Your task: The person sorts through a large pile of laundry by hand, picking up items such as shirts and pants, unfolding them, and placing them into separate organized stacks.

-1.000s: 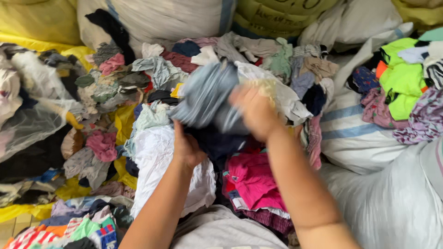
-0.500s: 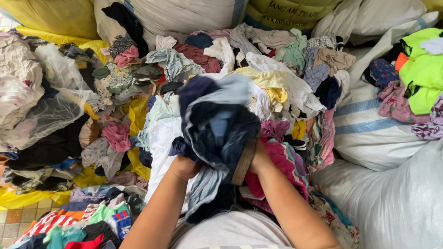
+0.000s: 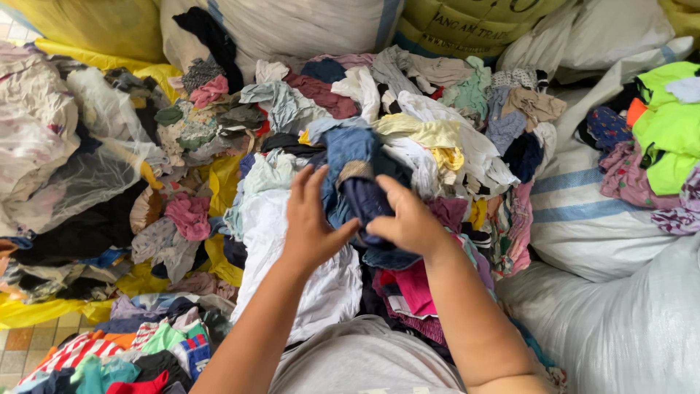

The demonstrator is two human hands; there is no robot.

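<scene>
Blue garment (image 3: 357, 175) half-hidden behind hands (image 3: 361, 222)

- Hands in view: two – left hand (image 3: 310, 222), right hand (image 3: 410, 219), both on one blue denim garment (image 3: 357, 171) at frame centre.
- White woven sacks: four – top centre (image 3: 292, 25), centre right (image 3: 583, 211), lower right (image 3: 620, 321), upper right (image 3: 583, 33).
- Yellow-green sack (image 3: 467, 22): one, top edge.
- Neon green garments (image 3: 667, 120): one cluster, far right.
- Loose clothes in the heap (image 3: 219, 124): too many to count.

blue garment (image 3: 357, 182) | crumpled, bunched | atop clothes heap, centre
</scene>
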